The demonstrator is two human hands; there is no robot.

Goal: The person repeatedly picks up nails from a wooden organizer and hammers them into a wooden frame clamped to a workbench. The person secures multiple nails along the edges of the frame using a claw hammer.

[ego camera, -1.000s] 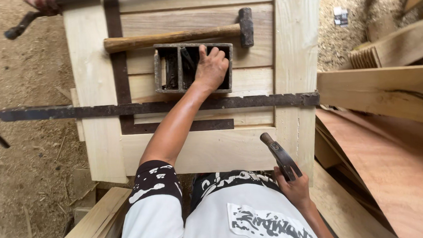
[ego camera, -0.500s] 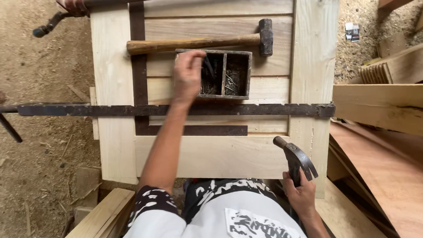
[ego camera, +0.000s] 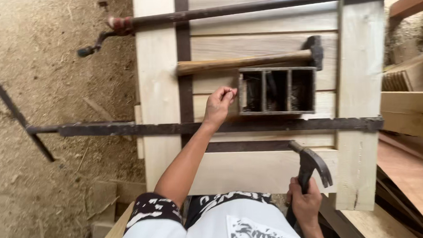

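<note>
- Nail [ego camera: 231, 90], barely visible, sits pinched in the left hand [ego camera: 219, 104] fingertips just left of the divided nail box [ego camera: 277, 91], over the pale wooden panel [ego camera: 262, 83]; such a thin pinch could let it drop into the sawdust.
- Right hand [ego camera: 304, 204] is closed round the claw hammer [ego camera: 311, 166] handle at the panel's near edge; a strike could catch the pinching fingers.
- Near bar clamp [ego camera: 212, 127] crosses beneath the left wrist and could obstruct a swing.
- Second hammer [ego camera: 247, 61] lies loose beyond the box; jolts could shift it.

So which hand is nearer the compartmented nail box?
Left. The left hand is just beside the nail box's left end; the right hand holds a claw hammer below it.
</note>
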